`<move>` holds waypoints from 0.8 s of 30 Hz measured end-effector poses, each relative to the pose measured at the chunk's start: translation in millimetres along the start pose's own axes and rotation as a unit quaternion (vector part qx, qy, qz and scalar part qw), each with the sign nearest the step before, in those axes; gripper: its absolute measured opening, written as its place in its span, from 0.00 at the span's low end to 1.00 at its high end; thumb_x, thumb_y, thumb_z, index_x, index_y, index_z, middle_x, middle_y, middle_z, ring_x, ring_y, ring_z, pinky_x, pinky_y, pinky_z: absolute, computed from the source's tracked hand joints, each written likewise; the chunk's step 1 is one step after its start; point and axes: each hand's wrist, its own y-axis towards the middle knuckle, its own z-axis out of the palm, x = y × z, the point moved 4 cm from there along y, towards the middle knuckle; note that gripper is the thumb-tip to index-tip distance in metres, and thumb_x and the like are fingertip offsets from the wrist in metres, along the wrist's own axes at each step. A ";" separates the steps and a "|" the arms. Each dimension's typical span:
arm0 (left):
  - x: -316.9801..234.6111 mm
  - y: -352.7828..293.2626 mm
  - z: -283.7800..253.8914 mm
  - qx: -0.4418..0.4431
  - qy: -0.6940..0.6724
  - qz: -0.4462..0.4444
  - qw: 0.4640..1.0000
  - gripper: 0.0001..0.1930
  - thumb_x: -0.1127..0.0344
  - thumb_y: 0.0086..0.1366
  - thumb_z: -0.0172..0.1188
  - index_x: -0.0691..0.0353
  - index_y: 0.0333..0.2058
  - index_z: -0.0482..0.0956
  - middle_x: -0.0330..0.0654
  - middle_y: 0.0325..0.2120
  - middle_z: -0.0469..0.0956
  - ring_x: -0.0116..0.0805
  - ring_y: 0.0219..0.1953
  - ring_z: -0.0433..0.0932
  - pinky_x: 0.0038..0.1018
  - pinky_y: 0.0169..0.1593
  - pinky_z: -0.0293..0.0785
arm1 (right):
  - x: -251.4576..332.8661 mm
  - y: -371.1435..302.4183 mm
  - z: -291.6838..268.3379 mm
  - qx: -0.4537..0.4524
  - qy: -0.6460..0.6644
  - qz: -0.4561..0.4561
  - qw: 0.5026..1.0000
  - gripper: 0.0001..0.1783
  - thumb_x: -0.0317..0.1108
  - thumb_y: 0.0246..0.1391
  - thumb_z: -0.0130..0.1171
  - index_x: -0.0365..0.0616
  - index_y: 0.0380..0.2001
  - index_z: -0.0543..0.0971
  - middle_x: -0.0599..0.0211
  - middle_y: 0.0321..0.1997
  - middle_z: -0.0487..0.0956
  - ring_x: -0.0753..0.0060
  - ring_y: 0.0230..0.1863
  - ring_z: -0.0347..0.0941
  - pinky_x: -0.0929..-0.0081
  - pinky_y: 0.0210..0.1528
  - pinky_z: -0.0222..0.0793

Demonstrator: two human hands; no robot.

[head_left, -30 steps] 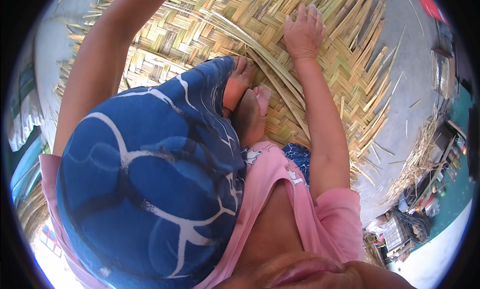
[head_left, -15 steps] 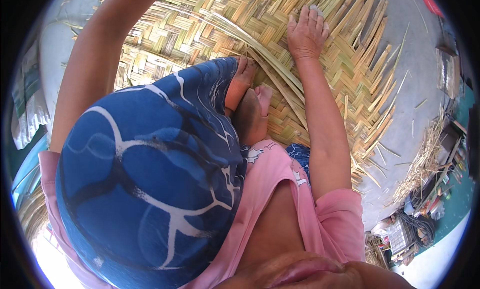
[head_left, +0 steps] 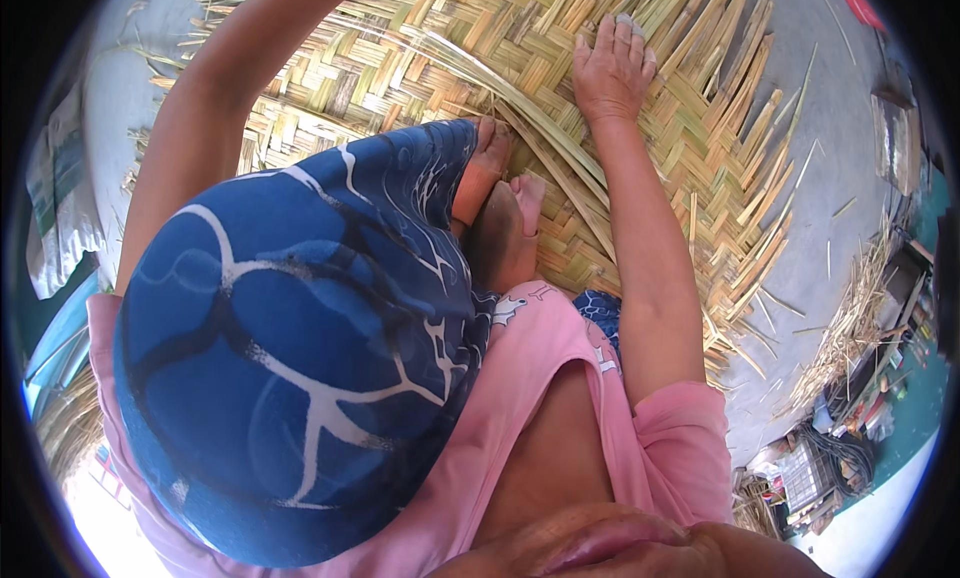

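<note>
A mat (head_left: 690,188) woven from flat yellow-green strips lies on the floor in front of me. My right hand (head_left: 612,76) rests palm down on its far part, the fingers stretched forward and the thumb apart. Pale wrappings cover some of its fingertips. Just beyond those fingers run loose green strips (head_left: 662,16) at the mat's edge. A bundle of long strips (head_left: 480,73) crosses the weave to the left of this hand. My left forearm (head_left: 215,88) reaches up past the top edge of the picture, so the left hand is out of sight.
My bare feet (head_left: 490,148) are on the mat, below blue patterned cloth (head_left: 300,358) over my raised knee. Unwoven strip ends fan out along the right edge. Straw scraps (head_left: 850,318) lie on the grey floor, beside a jumble of tools, cords and a basket (head_left: 803,475).
My left forearm has shifted a little to the right, and the knee under the blue cloth has tilted slightly. The right hand stays almost where it was.
</note>
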 end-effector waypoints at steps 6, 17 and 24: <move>-5.8 20.9 19.9 0.013 0.085 0.070 0.994 0.23 0.45 0.72 0.49 0.55 0.47 0.84 0.48 0.48 0.84 0.52 0.51 0.81 0.46 0.55 0.75 | -7.9 -3.8 1.5 -0.002 -0.023 0.006 1.000 0.37 0.58 0.67 0.48 0.44 0.69 0.66 0.59 0.74 0.65 0.55 0.76 0.55 0.44 0.75 0.46; -31.2 8.8 2.8 0.054 0.263 0.032 0.963 0.17 0.50 0.69 0.55 0.52 0.40 0.88 0.47 0.41 0.86 0.48 0.50 0.83 0.47 0.55 0.73 | 6.8 -5.3 -4.2 0.012 -0.024 -0.021 0.999 0.40 0.62 0.68 0.44 0.42 0.70 0.64 0.57 0.76 0.62 0.54 0.76 0.54 0.43 0.75 0.46; -81.6 -40.2 19.1 -0.243 -0.067 0.197 0.947 0.21 0.58 0.63 0.63 0.55 0.55 0.79 0.48 0.49 0.81 0.53 0.51 0.79 0.45 0.56 0.76 | 5.3 3.7 -3.0 0.076 0.010 0.049 0.996 0.47 0.69 0.62 0.50 0.40 0.70 0.64 0.51 0.76 0.62 0.49 0.77 0.52 0.39 0.74 0.44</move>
